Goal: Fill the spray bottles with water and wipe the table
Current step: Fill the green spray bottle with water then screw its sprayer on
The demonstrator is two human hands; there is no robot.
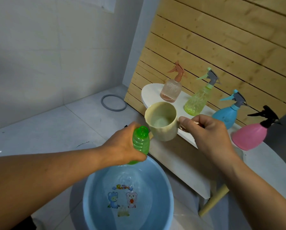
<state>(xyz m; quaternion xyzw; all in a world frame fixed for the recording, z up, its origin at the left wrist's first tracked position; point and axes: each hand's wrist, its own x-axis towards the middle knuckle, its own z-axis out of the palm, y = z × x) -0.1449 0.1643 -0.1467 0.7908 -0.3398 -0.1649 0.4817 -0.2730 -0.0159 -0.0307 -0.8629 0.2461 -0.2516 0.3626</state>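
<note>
Now the left hand [122, 146] grips an uncapped green bottle [141, 141], its mouth just beside the lip of a cream cup [162, 121] that the right hand [210, 131] holds by the handle. Below both hands sits a blue basin [104, 218] with water, on the floor against the white table [188, 140] edge. Beyond the right hand, four spray bottles stand along the table: peach [171, 92], yellow-green [197, 100], blue [227, 115], pink [250, 135].

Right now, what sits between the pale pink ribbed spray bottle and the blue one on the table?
The yellow-green spray bottle, seen in the head view.
</note>
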